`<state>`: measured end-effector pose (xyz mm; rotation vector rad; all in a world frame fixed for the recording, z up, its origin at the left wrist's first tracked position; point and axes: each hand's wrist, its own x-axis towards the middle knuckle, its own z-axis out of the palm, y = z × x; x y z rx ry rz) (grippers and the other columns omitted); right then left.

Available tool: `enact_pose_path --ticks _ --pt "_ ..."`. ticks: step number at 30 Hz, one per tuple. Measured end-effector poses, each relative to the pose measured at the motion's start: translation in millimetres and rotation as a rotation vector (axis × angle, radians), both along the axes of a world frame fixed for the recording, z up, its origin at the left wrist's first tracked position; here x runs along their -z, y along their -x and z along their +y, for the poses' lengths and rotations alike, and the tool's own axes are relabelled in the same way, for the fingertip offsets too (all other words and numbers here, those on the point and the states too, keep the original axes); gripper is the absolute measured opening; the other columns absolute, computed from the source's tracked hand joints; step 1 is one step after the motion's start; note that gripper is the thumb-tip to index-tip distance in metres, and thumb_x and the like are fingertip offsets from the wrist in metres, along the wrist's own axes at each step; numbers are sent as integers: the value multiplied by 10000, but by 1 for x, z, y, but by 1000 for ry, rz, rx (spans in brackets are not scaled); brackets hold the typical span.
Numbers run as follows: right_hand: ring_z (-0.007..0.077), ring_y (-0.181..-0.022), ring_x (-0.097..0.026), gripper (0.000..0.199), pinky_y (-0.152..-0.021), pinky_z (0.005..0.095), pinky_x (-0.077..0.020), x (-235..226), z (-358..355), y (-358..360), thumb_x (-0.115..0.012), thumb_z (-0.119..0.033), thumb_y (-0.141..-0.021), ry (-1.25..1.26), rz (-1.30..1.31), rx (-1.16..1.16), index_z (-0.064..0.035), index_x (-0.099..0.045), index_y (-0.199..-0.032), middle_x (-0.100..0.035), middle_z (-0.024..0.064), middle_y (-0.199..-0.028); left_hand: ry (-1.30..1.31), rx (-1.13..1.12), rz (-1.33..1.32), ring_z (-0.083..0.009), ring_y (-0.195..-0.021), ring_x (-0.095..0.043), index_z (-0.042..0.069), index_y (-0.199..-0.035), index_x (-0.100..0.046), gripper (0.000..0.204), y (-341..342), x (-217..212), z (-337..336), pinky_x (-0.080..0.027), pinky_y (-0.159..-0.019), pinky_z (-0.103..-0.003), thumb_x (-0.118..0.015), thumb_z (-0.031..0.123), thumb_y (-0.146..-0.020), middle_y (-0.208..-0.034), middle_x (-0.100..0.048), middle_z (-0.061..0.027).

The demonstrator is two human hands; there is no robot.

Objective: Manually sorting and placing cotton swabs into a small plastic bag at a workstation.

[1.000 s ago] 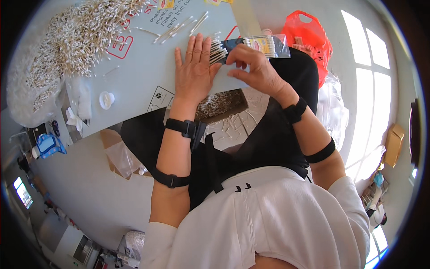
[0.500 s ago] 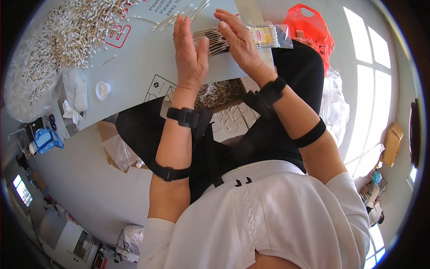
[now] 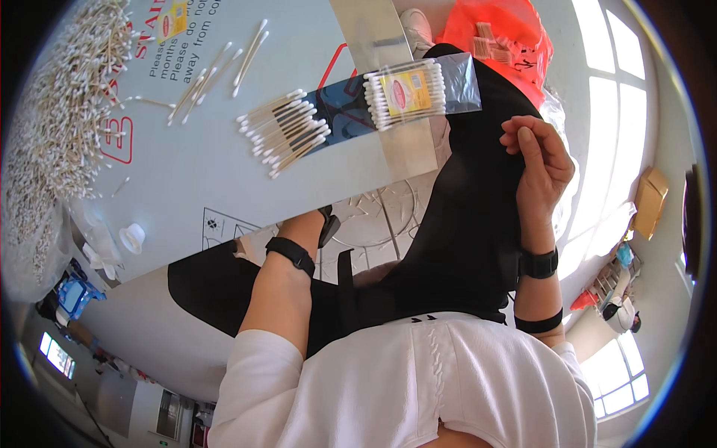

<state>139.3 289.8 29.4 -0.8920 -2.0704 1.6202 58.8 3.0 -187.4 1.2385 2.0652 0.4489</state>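
My right hand (image 3: 541, 160) is raised beyond the table's right side, over my dark-trousered leg. Its fingers are curled with the thumb laid against them, and nothing shows in them. My left forearm (image 3: 280, 302) reaches below the tabletop, which hides the hand. On the table lies a slanting row of loose cotton swabs (image 3: 287, 134). A dark, shiny strip (image 3: 347, 112) stretches from it to a flat bundle of cotton swabs (image 3: 411, 97) with a yellow label. Clear plastic film (image 3: 464, 84) sticks out past the bundle's right end.
A large heap of cotton swabs (image 3: 60, 112) covers the table's left side. Several stray swabs (image 3: 202, 86) and a yellow label (image 3: 172, 20) lie near the far edge. A small white cup (image 3: 133, 238) stands at left. An orange-red plastic bag (image 3: 500, 45) lies beyond the right edge.
My hands have come apart from around the swab row. The right moved right, off the table, and its fingers curled. The left dropped below the tabletop. The view has shifted too.
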Motion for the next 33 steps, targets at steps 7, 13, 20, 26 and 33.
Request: enact_pose_path --ticks 7,13,20,26,33 --pt "113 -739 -632 115 -637 201 -470 -3 4 9 -572 21 -931 -154 -144 11 32 -649 -1016 -672 102 -921 -74 -112 -16 -387 -966 -606 1 -1017 -624 204 26 82 32 -482 -848 -457 -552 148 -895 -999 -645 -213" --pt "118 -694 -604 104 -593 198 -450 -3 4 17 -579 27 -911 -273 -195 -70 15 -639 -995 -657 122 -917 -116 -219 -27 -387 -968 -606 0 -1018 -624 208 31 130 44 -481 -850 -457 -550 150 -895 -999 -644 -213" --pt "120 -716 -608 129 -607 207 -457 -5 1 18 -574 44 -904 -244 -148 -85 20 -635 -1016 -655 122 -915 -123 -301 7 -386 -971 -605 -2 -1019 -623 212 17 124 32 -480 -852 -457 -548 154 -896 -999 -643 -213" --pt "87 -755 -627 118 -651 197 -462 1 -2 19 -610 10 -912 -37 -115 -7 21 -655 -1021 -680 64 -917 -133 -303 94 -386 -974 -605 -4 -1020 -623 216 -4 46 18 -479 -854 -456 -546 157 -897 -1000 -642 -214" --pt "72 -727 -621 113 -651 199 -480 17 1 5 -646 -31 -906 68 94 -57 18 -670 -1005 -688 35 -852 26 145 -309 -359 -1034 -605 -38 -975 -660 235 -6 -12 -11 -490 -902 -406 -540 149 -899 -1071 -655 -195"
